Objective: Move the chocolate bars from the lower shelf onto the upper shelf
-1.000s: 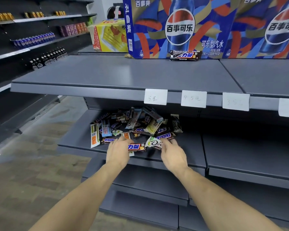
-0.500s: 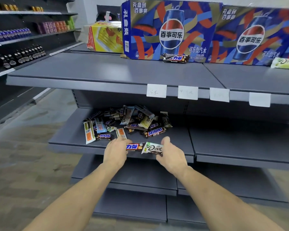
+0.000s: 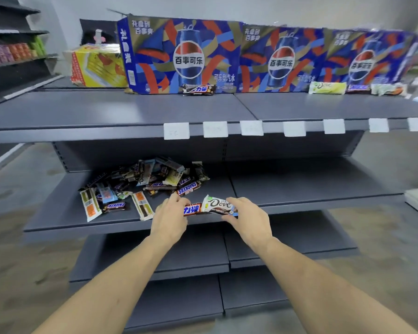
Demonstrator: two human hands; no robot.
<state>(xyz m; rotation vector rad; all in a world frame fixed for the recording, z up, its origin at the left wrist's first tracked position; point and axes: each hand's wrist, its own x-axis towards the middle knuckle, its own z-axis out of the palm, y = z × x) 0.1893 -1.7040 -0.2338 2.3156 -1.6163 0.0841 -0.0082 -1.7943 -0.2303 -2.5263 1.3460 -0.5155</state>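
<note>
A heap of chocolate bars (image 3: 152, 179) lies on the lower shelf (image 3: 299, 186), left of its middle. At the shelf's front edge my left hand (image 3: 170, 218) grips a brown Snickers bar (image 3: 192, 209). Beside it my right hand (image 3: 247, 219) holds a white Dove bar (image 3: 217, 205). The two bars touch end to end. On the upper shelf (image 3: 106, 112) one Snickers bar (image 3: 199, 89) lies against the boxes. Further right sit a pale green Dove bar (image 3: 327, 88), a dark bar (image 3: 358, 87) and a white bar (image 3: 387, 89).
Three blue Pepsi cartons (image 3: 263, 59) stand along the back of the upper shelf, with a yellow box (image 3: 98, 66) to their left. White price tags (image 3: 215, 128) line the upper shelf's front edge. Another stocked shelf unit (image 3: 12, 51) stands at far left.
Both hands drew back from the heap toward the shelf's front edge, each with its bar. The camera pulled back and turned right, so more bars on the upper shelf came into view.
</note>
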